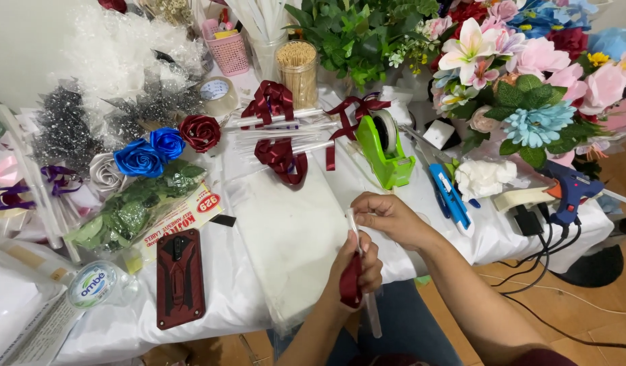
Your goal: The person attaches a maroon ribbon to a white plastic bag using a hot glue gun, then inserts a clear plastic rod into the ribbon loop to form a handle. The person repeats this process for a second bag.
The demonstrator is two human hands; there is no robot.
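My left hand (359,268) grips a thin clear plastic stick (372,313) together with a dark red ribbon (350,283) held against it. My right hand (387,215) pinches the top end of the same stick just above the left hand. Both hands hover over the near edge of the white-covered table (286,237). More clear sticks (279,132) and dark red ribbon bows (280,157) lie further back on the table.
A green tape dispenser (384,150), blue cutter (450,196) and blue glue gun (569,193) lie to the right. Ribbon roses (150,152), a leaf bag (133,210), a red phone case (180,276) and a tape tin (93,285) sit left. Artificial flowers (530,74) stand behind.
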